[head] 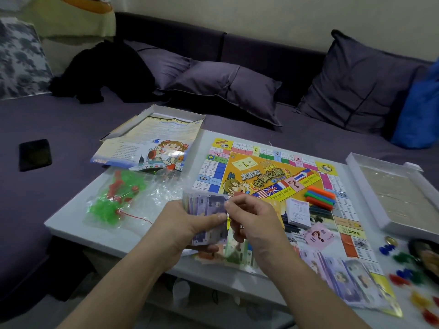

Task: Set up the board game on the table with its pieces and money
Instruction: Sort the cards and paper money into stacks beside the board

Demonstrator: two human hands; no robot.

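Note:
The colourful game board (273, 176) lies flat on the white table (78, 224). My left hand (183, 224) grips a stack of purple play money (209, 217) above the board's near left corner. My right hand (251, 219) pinches the top note of that stack at its upper right edge. More purple notes (344, 281) are fanned out on the board's near right part, and green and pink notes (235, 252) lie under my hands. A white card deck (298, 212), a pink question-mark card (318, 236) and coloured sticks (320, 198) rest on the board.
A plastic bag of green and red pieces (114, 200) lies on the table's left. The box lid with rule sheets (154, 143) overhangs the far left edge; a white box tray (392, 193) sits right. Small coloured pawns (408, 274) are scattered at the near right. A dark phone (35, 154) lies on the purple sofa.

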